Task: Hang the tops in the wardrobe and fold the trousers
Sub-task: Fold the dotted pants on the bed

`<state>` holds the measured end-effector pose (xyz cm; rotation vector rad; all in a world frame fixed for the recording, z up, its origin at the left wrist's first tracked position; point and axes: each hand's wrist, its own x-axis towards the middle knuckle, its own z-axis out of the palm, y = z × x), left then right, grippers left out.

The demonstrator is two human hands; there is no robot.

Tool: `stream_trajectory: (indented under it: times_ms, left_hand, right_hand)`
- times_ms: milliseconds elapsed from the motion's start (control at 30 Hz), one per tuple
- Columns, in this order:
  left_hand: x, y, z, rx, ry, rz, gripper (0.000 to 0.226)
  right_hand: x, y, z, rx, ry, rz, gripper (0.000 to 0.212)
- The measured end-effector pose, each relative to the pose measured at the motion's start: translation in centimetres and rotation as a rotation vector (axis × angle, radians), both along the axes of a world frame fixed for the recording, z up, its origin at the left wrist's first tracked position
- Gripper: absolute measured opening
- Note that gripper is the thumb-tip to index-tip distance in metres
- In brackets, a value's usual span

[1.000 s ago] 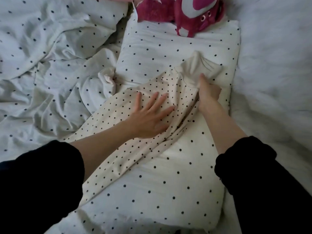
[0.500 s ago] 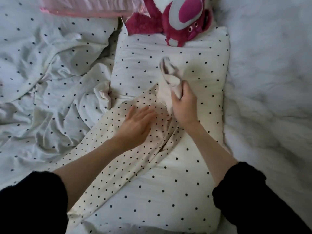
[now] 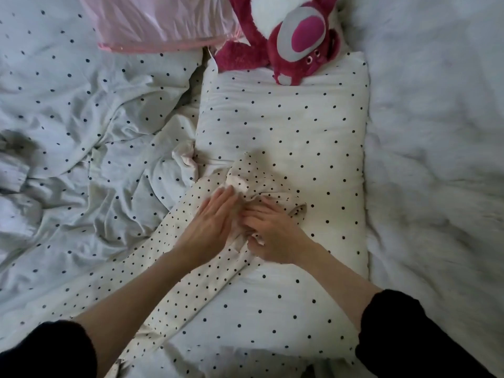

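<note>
Cream trousers with small dark dots [image 3: 174, 271] lie in a long diagonal strip across the white dotted pillow [image 3: 321, 148] and onto the bedding at lower left. Their upper end is folded back toward me into a bunched heap just above my hands. My left hand [image 3: 211, 227] lies flat on the trousers with fingers straight. My right hand [image 3: 272, 233] rests beside it to the right, fingers extended over the folded end and thumb tucked against a fold of cloth. The two hands nearly touch.
A crumpled white dotted duvet [image 3: 81, 148] fills the left. A pink plush bear [image 3: 294, 42] lies at the head of the pillow, next to a pink pillow [image 3: 161, 23]. White fluffy bedding [image 3: 436, 159] runs along the right.
My right hand has carried the trousers' upper end back from the top of the pillow and laid it down near my left hand. The left hand stayed on the cloth.
</note>
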<state>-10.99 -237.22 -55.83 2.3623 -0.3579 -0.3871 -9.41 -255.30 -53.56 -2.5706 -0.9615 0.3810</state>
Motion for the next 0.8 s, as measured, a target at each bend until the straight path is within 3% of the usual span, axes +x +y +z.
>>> stream_trajectory:
  times_ms: [100,200,333,400,567,800]
  left_hand:
    - [-1.8,-0.6,-1.5,0.373,-0.041,-0.17,0.059]
    - [-2.1,-1.1,-1.8,0.508,-0.102,-0.238,0.067]
    - [-2.5,-0.8,-1.9,0.478,-0.114,-0.249,0.065]
    - [-2.8,-0.7,-1.6,0.477,-0.075,-0.251,0.063]
    - [-2.0,-2.2,-1.6,0.487,-0.007,-0.274,0.063]
    - [3.6,-8.0,0.3,0.406,0.088,-0.232,0.062]
  right_hand:
    - [2.3,-2.1,0.8,0.031,-0.15,-0.386,0.031]
    - [5.8,-2.5,0.6,-0.201,0.24,-0.694,0.037]
    - [9.3,-0.6,0.7,-0.145,0.766,-0.745,0.033]
    - [9.6,0.6,0.8,-0.247,0.856,-0.695,0.039]
    - [10.1,-0.1,1.2,-0.329,0.661,-0.68,0.026]
    - [12.3,-4.1,3.5,-0.25,0.327,-0.707,0.013]
